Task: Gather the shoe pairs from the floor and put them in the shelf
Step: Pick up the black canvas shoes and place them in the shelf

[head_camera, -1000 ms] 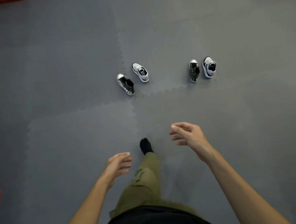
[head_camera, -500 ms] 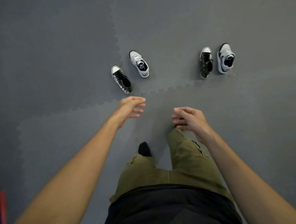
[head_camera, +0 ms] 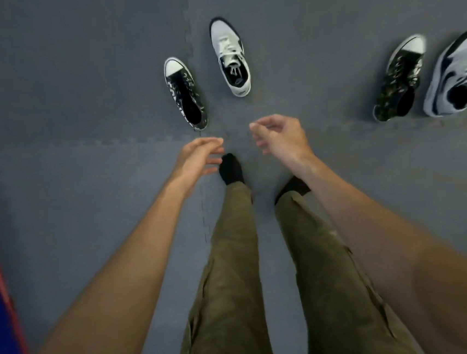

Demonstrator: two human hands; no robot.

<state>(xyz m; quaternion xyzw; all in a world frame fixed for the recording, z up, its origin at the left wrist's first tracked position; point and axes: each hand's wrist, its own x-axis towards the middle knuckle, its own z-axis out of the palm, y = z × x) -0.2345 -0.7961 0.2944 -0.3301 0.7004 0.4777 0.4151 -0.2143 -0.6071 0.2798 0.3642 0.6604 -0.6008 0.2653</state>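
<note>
Several shoes lie on the grey floor mats. A black canvas sneaker (head_camera: 185, 93) with a white toe cap sits ahead of me, and a white running shoe (head_camera: 230, 57) lies just right of it. At the far right a second black sneaker (head_camera: 398, 78) rests beside a second white running shoe (head_camera: 456, 72), which is cut by the frame edge. My left hand (head_camera: 200, 158) hovers empty just below the black sneaker, fingers apart. My right hand (head_camera: 281, 135) is empty too, fingers loosely curled, below the white shoe. No shelf is in view.
My legs in olive trousers and black socks (head_camera: 231, 169) stand on the interlocking foam mats (head_camera: 74, 78). A blue and red mat edge (head_camera: 0, 313) shows at the lower left.
I have stepped closer, so the shoes appear larger and nearer. Both hands have come together near the left two shoes, and the right two shoes have slid toward the frame's right edge.
</note>
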